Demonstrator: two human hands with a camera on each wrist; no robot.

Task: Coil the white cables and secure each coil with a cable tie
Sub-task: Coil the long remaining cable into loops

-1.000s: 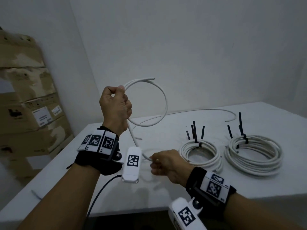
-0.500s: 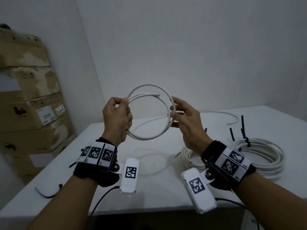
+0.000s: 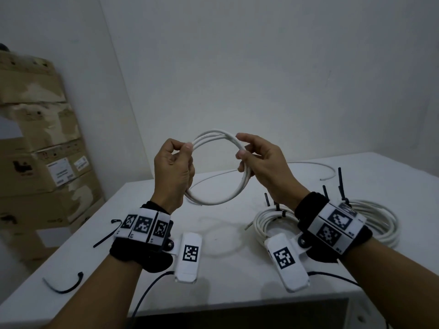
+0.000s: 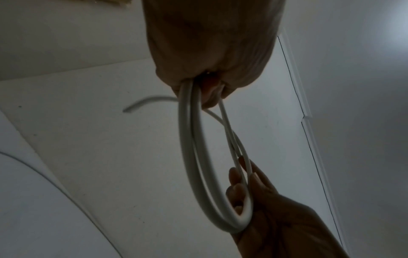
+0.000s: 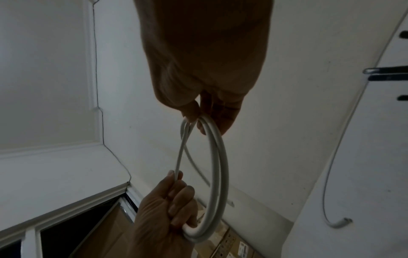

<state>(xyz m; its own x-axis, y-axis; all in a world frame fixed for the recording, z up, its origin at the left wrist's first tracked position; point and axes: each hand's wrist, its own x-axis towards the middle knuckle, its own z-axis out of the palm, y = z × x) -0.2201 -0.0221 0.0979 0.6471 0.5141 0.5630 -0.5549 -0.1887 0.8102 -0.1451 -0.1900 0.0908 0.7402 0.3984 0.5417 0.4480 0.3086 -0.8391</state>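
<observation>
I hold a small coil of white cable up in the air above the white table. My left hand grips the coil's left side in a curled fist, thumb and forefinger pinching the strands. My right hand pinches the coil's right side between thumb and fingers. The cable's loose tail trails back over the table. Two loose black cable ties lie near the table's left edge.
Two finished white coils with black ties sticking up lie on the right of the table, partly behind my right wrist. Stacked cardboard boxes stand at the left against the wall. Black wires hang from my wrist bands.
My right hand rose from the table, brought another loop up to the coil and now pinches its right side. Both hands lifted the coil a little and drew its strands together.
</observation>
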